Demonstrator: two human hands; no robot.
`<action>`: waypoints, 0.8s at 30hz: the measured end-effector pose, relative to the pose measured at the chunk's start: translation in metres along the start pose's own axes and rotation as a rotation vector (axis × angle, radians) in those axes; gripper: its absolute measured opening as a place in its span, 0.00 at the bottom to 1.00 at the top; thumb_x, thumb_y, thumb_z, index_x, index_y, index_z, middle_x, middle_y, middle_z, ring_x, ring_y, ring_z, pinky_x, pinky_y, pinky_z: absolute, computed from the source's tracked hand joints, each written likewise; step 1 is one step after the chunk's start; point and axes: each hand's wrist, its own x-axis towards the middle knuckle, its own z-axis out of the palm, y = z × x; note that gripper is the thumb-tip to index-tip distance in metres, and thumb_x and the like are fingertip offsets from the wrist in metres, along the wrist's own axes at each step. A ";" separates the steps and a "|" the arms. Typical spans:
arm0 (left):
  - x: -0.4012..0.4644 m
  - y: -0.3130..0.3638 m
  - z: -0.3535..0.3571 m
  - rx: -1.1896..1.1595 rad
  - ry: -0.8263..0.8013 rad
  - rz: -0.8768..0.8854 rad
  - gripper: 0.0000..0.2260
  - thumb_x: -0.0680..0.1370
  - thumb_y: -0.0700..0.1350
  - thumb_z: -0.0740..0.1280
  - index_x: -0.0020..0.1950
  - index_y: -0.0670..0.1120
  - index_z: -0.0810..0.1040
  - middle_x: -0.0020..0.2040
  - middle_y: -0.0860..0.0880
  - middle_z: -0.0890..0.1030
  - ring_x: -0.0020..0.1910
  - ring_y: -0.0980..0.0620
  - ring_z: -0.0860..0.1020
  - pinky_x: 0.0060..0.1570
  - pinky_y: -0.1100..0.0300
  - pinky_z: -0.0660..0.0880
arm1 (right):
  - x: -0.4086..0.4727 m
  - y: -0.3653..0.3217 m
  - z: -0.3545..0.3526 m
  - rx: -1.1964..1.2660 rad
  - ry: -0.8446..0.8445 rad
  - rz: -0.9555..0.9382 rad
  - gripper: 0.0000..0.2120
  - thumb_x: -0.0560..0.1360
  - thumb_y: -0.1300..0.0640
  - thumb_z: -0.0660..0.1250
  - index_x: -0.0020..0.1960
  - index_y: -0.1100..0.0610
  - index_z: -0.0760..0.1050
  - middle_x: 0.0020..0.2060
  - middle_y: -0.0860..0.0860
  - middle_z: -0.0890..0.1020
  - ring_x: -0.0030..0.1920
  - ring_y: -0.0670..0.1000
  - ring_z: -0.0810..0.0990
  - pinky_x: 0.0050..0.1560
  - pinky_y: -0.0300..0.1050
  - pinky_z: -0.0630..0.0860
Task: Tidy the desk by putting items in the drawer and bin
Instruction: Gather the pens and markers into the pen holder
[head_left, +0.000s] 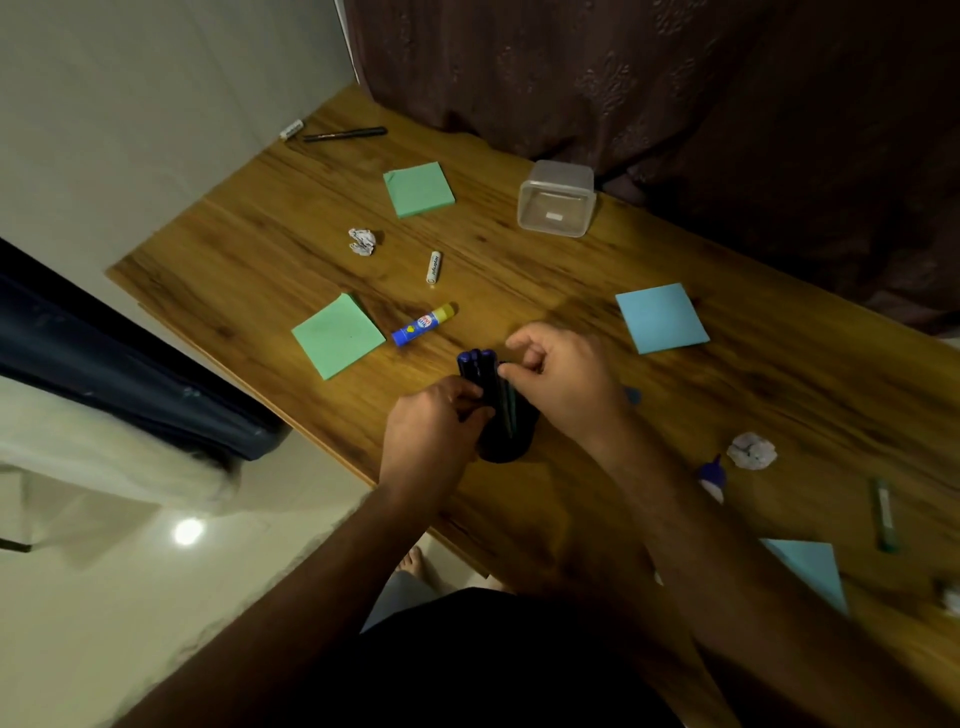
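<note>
My left hand (434, 431) grips a bundle of dark blue pens (480, 371) over a dark round pen holder (506, 441) near the front edge of the wooden desk (571, 291). My right hand (558, 374) pinches the side of the same bundle with curled fingers. Loose on the desk lie a blue and yellow glue stick (423, 325), a white marker (434, 266), two green sticky pads (337, 335) (420, 188), a blue sticky pad (661, 318) and a crumpled paper ball (362, 241).
A clear plastic box (556, 200) stands at the back by the brown curtain. A black pen (345, 134) and a white stick (291, 129) lie far left. To the right are another paper ball (752, 450), a glue bottle (710, 475), a green pen (884, 514) and blue paper (810, 569).
</note>
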 end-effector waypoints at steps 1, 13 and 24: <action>0.000 -0.001 0.000 -0.023 -0.004 0.000 0.11 0.78 0.49 0.68 0.59 0.51 0.78 0.50 0.55 0.84 0.27 0.64 0.79 0.26 0.74 0.71 | 0.000 0.000 -0.001 0.006 -0.002 0.006 0.13 0.72 0.53 0.73 0.55 0.54 0.80 0.36 0.46 0.78 0.39 0.45 0.76 0.38 0.39 0.72; 0.033 0.001 -0.054 -0.312 0.341 0.144 0.05 0.78 0.50 0.68 0.46 0.50 0.79 0.40 0.56 0.83 0.34 0.58 0.81 0.34 0.59 0.79 | 0.049 -0.026 -0.024 0.223 0.044 0.049 0.10 0.74 0.48 0.71 0.52 0.51 0.80 0.38 0.42 0.80 0.38 0.39 0.77 0.36 0.34 0.72; 0.196 -0.050 -0.129 -0.030 0.329 0.174 0.09 0.78 0.49 0.66 0.56 0.49 0.78 0.51 0.55 0.81 0.38 0.59 0.78 0.38 0.63 0.71 | 0.139 -0.070 -0.001 0.092 -0.125 0.061 0.15 0.74 0.46 0.70 0.57 0.52 0.78 0.54 0.47 0.80 0.53 0.46 0.78 0.52 0.43 0.76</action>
